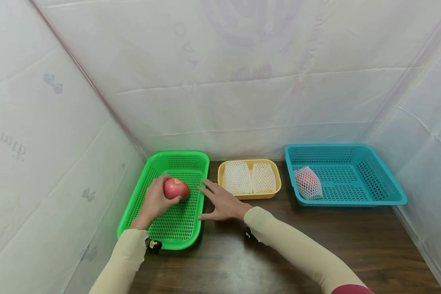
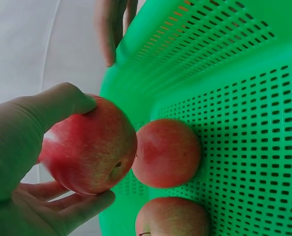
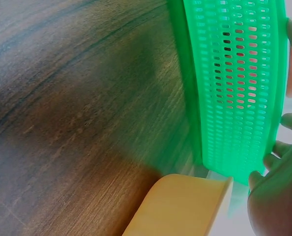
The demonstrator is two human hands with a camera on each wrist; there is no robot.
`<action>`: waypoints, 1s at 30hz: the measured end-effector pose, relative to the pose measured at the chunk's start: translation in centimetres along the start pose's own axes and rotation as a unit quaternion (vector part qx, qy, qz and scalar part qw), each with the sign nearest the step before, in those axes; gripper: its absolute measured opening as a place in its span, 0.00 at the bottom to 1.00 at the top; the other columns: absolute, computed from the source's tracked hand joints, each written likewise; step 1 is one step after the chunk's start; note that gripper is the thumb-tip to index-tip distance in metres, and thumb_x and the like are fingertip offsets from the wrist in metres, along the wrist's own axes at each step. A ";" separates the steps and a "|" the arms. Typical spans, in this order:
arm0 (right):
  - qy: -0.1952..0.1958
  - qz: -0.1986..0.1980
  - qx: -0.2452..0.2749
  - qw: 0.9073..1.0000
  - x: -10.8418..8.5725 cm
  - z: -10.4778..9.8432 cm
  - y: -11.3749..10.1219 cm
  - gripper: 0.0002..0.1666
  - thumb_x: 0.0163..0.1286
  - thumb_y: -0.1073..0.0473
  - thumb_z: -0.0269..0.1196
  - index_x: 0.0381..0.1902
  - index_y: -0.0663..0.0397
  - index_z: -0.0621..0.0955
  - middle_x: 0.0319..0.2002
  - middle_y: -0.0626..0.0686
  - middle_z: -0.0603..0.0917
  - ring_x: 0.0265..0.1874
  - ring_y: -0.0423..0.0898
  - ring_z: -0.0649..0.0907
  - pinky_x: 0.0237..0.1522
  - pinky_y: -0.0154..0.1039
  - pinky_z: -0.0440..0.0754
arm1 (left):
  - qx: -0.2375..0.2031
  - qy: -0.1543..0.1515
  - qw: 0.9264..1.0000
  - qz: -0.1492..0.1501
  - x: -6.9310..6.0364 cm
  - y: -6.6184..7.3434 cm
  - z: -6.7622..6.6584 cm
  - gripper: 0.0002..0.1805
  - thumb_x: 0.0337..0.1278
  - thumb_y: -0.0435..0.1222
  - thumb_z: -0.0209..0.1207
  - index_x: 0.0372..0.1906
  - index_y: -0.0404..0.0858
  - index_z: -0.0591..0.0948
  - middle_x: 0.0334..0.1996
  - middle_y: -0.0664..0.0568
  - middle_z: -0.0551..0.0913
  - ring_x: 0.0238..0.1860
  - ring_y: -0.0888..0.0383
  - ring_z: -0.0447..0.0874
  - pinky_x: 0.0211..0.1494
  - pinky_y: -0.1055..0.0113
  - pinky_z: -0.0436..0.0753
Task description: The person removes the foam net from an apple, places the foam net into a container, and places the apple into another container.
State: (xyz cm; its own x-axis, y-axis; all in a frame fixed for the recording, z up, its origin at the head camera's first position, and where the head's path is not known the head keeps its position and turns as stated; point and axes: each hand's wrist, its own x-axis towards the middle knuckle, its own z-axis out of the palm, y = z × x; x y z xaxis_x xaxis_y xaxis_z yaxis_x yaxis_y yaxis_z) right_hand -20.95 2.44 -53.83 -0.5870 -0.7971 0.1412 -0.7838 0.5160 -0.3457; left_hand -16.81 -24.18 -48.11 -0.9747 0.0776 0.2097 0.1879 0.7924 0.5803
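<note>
My left hand holds a red apple over the green basket, with the thumb on one side and the fingers on the other. In the left wrist view the held apple hangs in front of two more apples, one red and one paler, which lie on the basket's perforated floor. My right hand is at the basket's right rim, fingers spread and nothing in its grasp. The right wrist view has its fingertips along that rim, beside the basket's slotted wall.
A small yellow tray with two stacks of white foam nets stands right of the green basket. Farther right, a blue basket contains a fruit in a foam net. Pale plastic sheeting surrounds the dark wooden table.
</note>
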 end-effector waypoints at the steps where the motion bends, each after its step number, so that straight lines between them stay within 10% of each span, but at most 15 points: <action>1: 0.001 0.000 0.001 1.000 0.0 0.0 0.0 0.61 0.65 0.25 0.62 0.83 0.50 0.54 0.83 0.56 0.45 0.81 0.53 0.51 0.78 0.48 0.55 | 0.001 -0.003 1.000 0.002 0.0 -0.1 0.0 0.39 0.46 0.34 0.77 0.64 0.28 0.72 0.55 0.30 0.76 0.52 0.34 0.78 0.49 0.38 0.83; 30: -0.007 0.005 0.000 1.000 0.1 -0.5 -0.3 0.60 0.66 0.24 0.61 0.83 0.50 0.55 0.83 0.56 0.46 0.81 0.52 0.52 0.78 0.49 0.55 | 0.041 -0.126 0.991 -0.007 0.7 -1.3 -1.4 0.36 0.41 0.34 0.78 0.57 0.29 0.75 0.45 0.36 0.82 0.44 0.42 0.81 0.45 0.45 0.83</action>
State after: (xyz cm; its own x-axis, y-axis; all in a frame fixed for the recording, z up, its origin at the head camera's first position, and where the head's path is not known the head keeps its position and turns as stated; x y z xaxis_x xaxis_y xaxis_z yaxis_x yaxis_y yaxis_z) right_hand -20.86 2.38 -53.25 -0.5924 -0.7960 0.1245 -0.7776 0.5244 -0.3469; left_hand -17.53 -26.01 -47.58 -0.9782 0.2074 -0.0077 0.1742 0.8403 0.5133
